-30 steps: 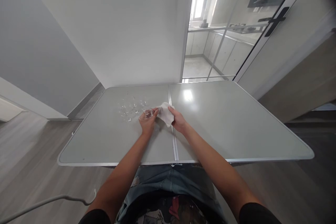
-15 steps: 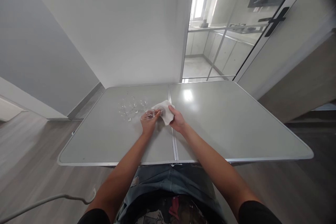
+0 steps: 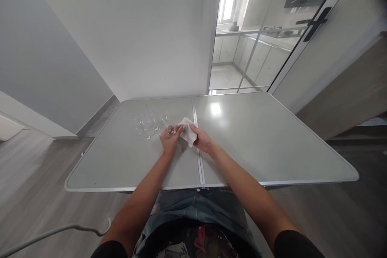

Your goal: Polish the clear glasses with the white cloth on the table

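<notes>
Over the left half of the table, my left hand (image 3: 170,141) is closed around a small clear stemmed glass (image 3: 171,130), held on its side. Its bowl shows among my fingers, while its foot end points right into a white cloth (image 3: 188,132). My right hand (image 3: 202,139) pinches that cloth, thumb on top, and presses it about the foot end, which is mostly hidden. Beyond and left of my left hand, several clear glasses (image 3: 151,123) stand close together; their outlines are faint.
The pale grey folding table (image 3: 260,141) has a metal seam (image 3: 199,165) down its middle and a metal rim. A white wall (image 3: 157,40) rises behind it, with a glass door (image 3: 250,48) at back right. A grey hose-like tube (image 3: 60,229) is at lower left.
My right hand has shifted slightly left, and the cloth now folds over the glass's foot, which was in plain sight before. My left hand still grips the glass, turned a little.
</notes>
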`<state>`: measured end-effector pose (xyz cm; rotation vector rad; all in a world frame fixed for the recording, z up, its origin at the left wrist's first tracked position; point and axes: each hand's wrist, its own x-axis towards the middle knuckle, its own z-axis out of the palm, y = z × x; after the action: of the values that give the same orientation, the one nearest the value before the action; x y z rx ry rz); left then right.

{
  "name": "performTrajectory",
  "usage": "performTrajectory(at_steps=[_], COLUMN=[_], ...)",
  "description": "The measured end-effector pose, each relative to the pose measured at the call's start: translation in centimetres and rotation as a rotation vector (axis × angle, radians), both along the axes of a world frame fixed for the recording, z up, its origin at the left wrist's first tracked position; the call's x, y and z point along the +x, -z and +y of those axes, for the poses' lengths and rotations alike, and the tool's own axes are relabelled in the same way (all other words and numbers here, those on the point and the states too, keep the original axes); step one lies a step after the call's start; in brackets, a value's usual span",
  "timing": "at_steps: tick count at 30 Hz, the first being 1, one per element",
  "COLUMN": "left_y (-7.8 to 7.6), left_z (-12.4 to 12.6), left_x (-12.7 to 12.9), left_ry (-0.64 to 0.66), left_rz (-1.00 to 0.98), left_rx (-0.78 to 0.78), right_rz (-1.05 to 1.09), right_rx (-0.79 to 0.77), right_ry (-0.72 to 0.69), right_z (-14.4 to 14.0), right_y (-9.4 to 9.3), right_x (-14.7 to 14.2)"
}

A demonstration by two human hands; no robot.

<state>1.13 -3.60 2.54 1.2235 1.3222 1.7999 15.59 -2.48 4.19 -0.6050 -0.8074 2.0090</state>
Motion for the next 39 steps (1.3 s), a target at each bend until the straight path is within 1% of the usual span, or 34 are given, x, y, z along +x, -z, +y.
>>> performTrajectory(at_steps=[1, 3, 5, 6, 8, 10, 11, 14, 16, 18, 20, 22, 24, 25, 27, 29, 31, 33, 36, 38, 39], left_y=[0.0, 0.0, 0.0, 0.0, 0.0, -0.1, -0.1, -0.1, -0.2, -0.2, -0.1, -0.1, 0.0, 0.1, 0.1, 0.1, 0.0, -0.1, 0.0, 0.1, 0.1], left_z=[0.1, 0.1, 0.1, 0.0, -0.1, -0.1, 0.0, 0.1, 0.0, 0.0, 0.0, 0.1, 0.2, 0.2, 0.1, -0.1, -0.2, -0.1, 0.1, 0.2, 0.1], left_x=[-0.1, -0.2, -0.1, -0.1, 0.1, 0.1, 0.0, -0.2, -0.2, -0.1, 0.0, 0.0, -0.1, -0.1, -0.1, 0.0, 0.0, -0.1, -0.3, -0.3, -0.3], left_ry=[-0.028, -0.054, -0.027, -0.001, 0.028, 0.011, -0.009, -0.049, -0.026, 0.023, 0.035, -0.007, -0.044, -0.036, 0.021, 0.07, 0.068, 0.039, 0.048, 0.092, 0.121], left_rz=[-0.001, -0.01, -0.013, -0.005, 0.01, 0.019, 0.016, 0.002, 0.014, 0.037, 0.034, 0.012, 0.0, 0.005, 0.025, 0.043, 0.053, 0.052, 0.045, 0.018, -0.005], left_rx=[0.005, 0.007, 0.002, 0.0, 0.0, 0.002, 0.004, 0.012, 0.013, 0.004, -0.001, 0.004, 0.01, 0.007, -0.01, -0.025, -0.023, -0.016, -0.026, -0.025, -0.019], right_rz=[-0.008, 0.009, 0.042, 0.05, 0.043, 0.021, 0.012, 0.033, 0.067, 0.072, 0.036, -0.001, 0.0, 0.013, 0.036, 0.028, -0.013, -0.084, -0.197, -0.179, -0.14], right_rx=[-0.005, -0.001, 0.021, 0.029, 0.026, 0.004, -0.007, -0.012, 0.009, 0.026, 0.022, 0.01, 0.008, 0.014, 0.027, 0.031, 0.037, 0.081, 0.216, 0.282, 0.285], right_ry=[0.001, 0.059, 0.116, 0.118, 0.067, 0.004, -0.002, 0.072, 0.125, 0.107, 0.044, 0.014, 0.061, 0.099, 0.146, 0.122, 0.098, 0.151, 0.233, 0.222, 0.211], right_z=[0.0, 0.1, 0.1, 0.2, 0.1, 0.1, 0.1, 0.2, 0.4, 0.4, 0.4, 0.3, 0.4, 0.4, 0.5, 0.5, 0.5, 0.4, 0.1, 0.0, -0.1], right_y=[0.0, 0.0, 0.0, 0.1, 0.1, 0.2, 0.3, 0.3, 0.4, 0.4, 0.5, 0.5, 0.5, 0.4, 0.4, 0.5, 0.7, 1.0, 1.1, 1.0, 0.8], right_x=[0.1, 0.2, 0.1, 0.0, -0.1, -0.1, 0.0, 0.2, 0.1, 0.0, 0.0, 0.2, 0.4, 0.4, 0.3, 0.1, -0.1, -0.4, -0.7, -0.9, -0.9])
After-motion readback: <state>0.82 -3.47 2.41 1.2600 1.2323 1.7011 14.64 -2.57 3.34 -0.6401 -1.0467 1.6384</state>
